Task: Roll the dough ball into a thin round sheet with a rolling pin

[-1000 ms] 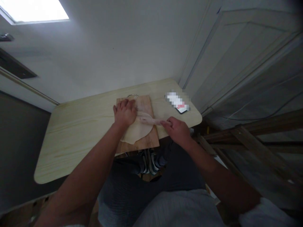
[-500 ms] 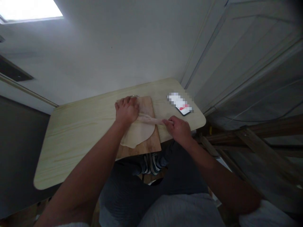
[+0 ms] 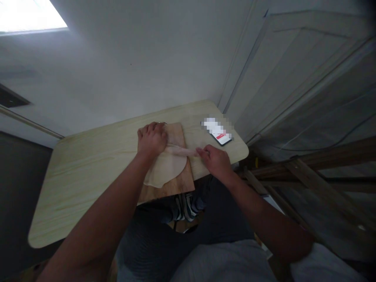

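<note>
A thin, pale sheet of dough lies on a wooden cutting board at the table's front edge. Across the dough runs a slim, pale rolling pin, slightly blurred. Its right end is gripped in my right hand, just past the board's right side. My left hand is curled over the other end, fingers bent and close together, above the left part of the board. That end of the pin and the dough under the palm are hidden.
A phone with a lit screen lies on the pale wooden table, right of the board. A white wall rises behind the table. Wooden beams stand at the right. My legs are below the front edge.
The view has shifted slightly, so the table and everything on it sit a little further left and lower. Both hands keep their holds; the pin looks more blurred.
</note>
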Motion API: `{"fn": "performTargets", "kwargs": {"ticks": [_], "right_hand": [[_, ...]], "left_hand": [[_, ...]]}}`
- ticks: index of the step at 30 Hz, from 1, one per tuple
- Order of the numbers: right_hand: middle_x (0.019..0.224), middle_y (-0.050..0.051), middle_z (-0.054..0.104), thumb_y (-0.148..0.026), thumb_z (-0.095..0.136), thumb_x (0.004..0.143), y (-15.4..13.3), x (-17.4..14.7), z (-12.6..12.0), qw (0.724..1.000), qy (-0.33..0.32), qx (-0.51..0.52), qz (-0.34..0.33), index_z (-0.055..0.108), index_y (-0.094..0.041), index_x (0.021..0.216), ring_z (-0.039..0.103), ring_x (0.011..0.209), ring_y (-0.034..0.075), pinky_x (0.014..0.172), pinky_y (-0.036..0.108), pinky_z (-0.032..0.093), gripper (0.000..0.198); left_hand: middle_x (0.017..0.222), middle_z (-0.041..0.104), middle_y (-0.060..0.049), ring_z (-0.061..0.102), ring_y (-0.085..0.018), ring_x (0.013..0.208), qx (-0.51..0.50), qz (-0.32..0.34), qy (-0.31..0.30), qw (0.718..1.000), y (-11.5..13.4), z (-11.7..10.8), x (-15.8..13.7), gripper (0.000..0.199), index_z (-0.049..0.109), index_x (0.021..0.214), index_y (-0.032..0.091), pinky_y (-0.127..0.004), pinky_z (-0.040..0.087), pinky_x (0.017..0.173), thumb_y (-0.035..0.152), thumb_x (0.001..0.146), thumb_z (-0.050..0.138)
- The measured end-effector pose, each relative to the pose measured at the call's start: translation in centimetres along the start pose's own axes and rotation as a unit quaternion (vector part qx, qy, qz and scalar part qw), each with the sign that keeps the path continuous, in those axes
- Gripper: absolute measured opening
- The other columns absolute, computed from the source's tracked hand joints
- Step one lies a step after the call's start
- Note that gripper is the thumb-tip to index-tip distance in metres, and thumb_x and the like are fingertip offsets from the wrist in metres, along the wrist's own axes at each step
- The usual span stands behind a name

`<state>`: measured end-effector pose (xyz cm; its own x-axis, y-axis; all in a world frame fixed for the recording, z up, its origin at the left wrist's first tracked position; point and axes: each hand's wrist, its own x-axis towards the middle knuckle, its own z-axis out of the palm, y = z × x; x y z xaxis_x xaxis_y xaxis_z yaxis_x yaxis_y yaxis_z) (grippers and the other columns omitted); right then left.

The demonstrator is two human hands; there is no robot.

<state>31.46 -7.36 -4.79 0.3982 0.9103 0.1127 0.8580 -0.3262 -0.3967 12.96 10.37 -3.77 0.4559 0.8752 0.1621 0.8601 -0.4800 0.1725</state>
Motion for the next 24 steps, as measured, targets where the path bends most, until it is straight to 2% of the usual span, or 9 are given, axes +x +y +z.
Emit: {"fn": "performTargets", "kwargs": {"ticks": [7,12,18,24], "right_hand": [[0.084,0.004,0.073,-0.062,0.046,0.098,-0.6,-2.7,-0.8,1.0,-0.001,0.022,-0.014,0.066,-0.022,0.088,0.065,0.076,0.019,0.064,0.029,0.032,0.046],[0.087,0.005,0.074,-0.063,0.048,0.096,-0.3,-3.7,-0.6,0.999,-0.001,0.03,-0.01,0.066,-0.023,0.094,0.066,0.079,0.021,0.066,0.03,0.035,0.044],[0.084,0.005,0.074,-0.063,0.05,0.095,0.4,-3.3,-0.2,0.999,0.01,0.043,-0.003,0.066,-0.022,0.099,0.066,0.078,0.022,0.067,0.03,0.036,0.044],[0.088,0.006,0.074,-0.059,0.044,0.099,0.9,-1.6,0.1,1.0,0.006,0.03,-0.003,0.067,-0.022,0.1,0.067,0.083,0.023,0.068,0.03,0.035,0.044]], "left_hand": [[0.155,0.046,-0.008,0.036,-0.032,0.143,-0.015,-0.019,-0.006,1.0,-0.4,-0.3,-2.1,0.052,0.046,0.146,0.03,-0.061,0.026,0.116,0.044,0.1,0.027],[0.156,0.044,-0.007,0.035,-0.032,0.144,-0.011,-0.024,-0.027,0.999,-0.5,-0.5,-2.3,0.051,0.047,0.145,0.031,-0.062,0.024,0.117,0.043,0.1,0.026],[0.153,0.047,-0.007,0.038,-0.034,0.14,-0.006,-0.011,0.0,1.0,-0.7,0.3,-1.2,0.051,0.049,0.144,0.032,-0.061,0.027,0.115,0.046,0.1,0.025],[0.147,0.052,-0.007,0.042,-0.033,0.136,0.0,0.012,0.016,1.0,-0.3,0.5,0.2,0.053,0.049,0.143,0.031,-0.057,0.03,0.112,0.047,0.101,0.022]]}}
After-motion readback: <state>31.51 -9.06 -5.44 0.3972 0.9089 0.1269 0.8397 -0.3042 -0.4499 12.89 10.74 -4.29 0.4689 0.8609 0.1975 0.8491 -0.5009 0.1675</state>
